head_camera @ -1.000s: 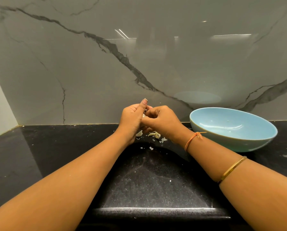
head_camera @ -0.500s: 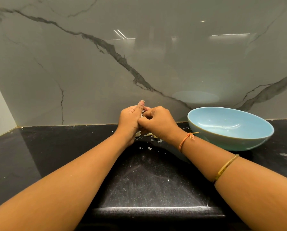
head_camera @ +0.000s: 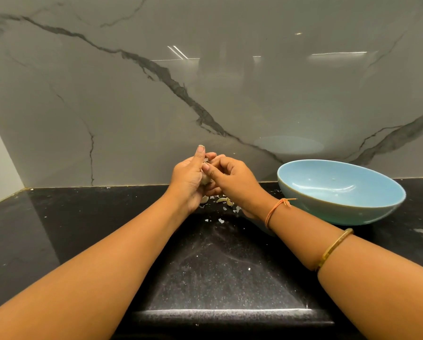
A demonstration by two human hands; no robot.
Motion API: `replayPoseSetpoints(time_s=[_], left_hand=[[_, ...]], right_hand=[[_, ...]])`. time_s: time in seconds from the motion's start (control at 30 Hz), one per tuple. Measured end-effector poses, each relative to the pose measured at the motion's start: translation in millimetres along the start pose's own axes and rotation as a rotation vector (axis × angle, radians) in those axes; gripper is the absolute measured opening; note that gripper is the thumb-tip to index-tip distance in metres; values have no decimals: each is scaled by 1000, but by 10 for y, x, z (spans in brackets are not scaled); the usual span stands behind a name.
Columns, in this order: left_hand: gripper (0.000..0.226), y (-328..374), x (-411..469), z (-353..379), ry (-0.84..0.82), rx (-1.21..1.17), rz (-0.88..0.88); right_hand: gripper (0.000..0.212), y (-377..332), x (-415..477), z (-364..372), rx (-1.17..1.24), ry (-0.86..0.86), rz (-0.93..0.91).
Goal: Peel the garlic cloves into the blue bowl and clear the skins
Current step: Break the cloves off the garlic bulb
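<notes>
**Desk:** So, the head view: where do the hands stand?

**Stringer:** Just left of the blue bowl (head_camera: 328, 212), above the black counter (head_camera: 58, 217). The left hand (head_camera: 189, 182) curls round a pale garlic clove (head_camera: 204, 179), thumb lifted straight up. The right hand (head_camera: 232, 182) meets it, thumb and fingertips pinching at the clove's top, apparently at skin.

**Desk:** And the bowl itself?

**Stringer:** It sits close to the marble wall (head_camera: 132, 119). Only a few flecks show inside, and no clove can be made out. Loose skins (head_camera: 224, 200) lie on the counter left of the bowl, under the hands.

**Desk:** What could go wrong?

**Stringer:** Probably three things. The hands work beside the bowl, not over it, so a slick clove could shoot from the pinch and land on the counter. The skins look dry and light, so a sweeping forearm could scatter them into the bowl or off the front edge. A hard dig with a nail could also bruise the clove.
</notes>
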State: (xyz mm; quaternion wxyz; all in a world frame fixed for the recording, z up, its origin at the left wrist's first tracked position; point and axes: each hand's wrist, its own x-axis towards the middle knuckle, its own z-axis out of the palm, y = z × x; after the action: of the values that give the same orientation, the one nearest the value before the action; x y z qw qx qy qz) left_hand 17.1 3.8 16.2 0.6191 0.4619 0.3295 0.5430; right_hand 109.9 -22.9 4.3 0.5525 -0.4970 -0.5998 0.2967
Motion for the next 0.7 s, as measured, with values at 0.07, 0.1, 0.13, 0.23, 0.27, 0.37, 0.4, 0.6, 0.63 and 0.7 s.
replayPoseSetpoints(time_s=[0.07,0.1,0.13,0.23,0.27,0.37,0.4,0.6,0.63,0.7], left_hand=[[31,-2,-8,16,18,0,9],[31,-4,-15,23,27,-5,15],[31,-5,-21,29,36,-10,21],[32,-22,-20,37,69,-11,32],[33,-30,-11,35,80,-7,37],[33,-48,9,52,81,8,54],[33,-56,10,63,76,9,60],[33,13,29,0,6,-25,25],[33,45,33,-13,-36,-64,-5],[34,93,30,-19,-120,-139,-58]], right_hand=[[25,10,8,33,-31,30,-4],[24,7,8,56,-58,45,-9],[24,3,9,79,-96,64,-18],[27,-10,-2,131,-223,105,-45],[28,-14,-5,140,-256,108,-53],[24,-24,-1,127,-297,123,-71],[21,-34,0,116,-305,136,-74],[21,-58,1,67,-240,49,-40],[25,-74,-4,50,-172,25,-30],[31,-125,-20,-11,-7,-20,6]])
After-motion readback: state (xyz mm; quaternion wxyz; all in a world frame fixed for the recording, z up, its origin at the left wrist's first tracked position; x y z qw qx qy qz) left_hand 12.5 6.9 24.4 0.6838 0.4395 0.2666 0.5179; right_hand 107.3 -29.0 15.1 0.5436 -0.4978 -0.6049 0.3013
